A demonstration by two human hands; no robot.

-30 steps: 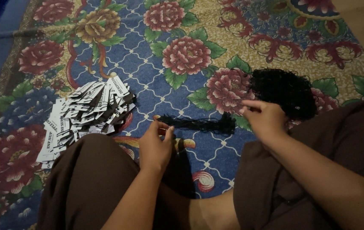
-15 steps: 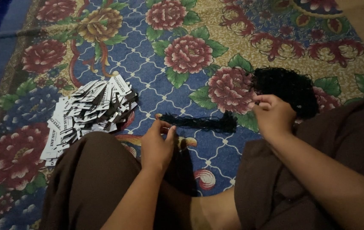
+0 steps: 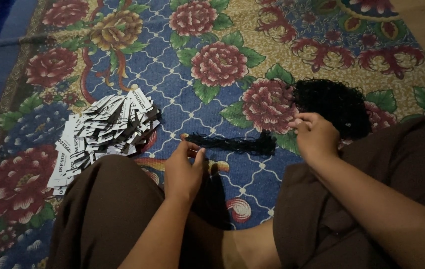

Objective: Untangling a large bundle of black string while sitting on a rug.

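The left hand (image 3: 183, 169) pinches the near end of a thin bundle (image 3: 235, 144) of black strings lying on the floral rug (image 3: 182, 99). Just right of the bundle, the right hand (image 3: 316, 137) pinches strings at the edge of a black string heap (image 3: 334, 107). Left of the bundle lies a pile of black-and-white tags (image 3: 105, 132).
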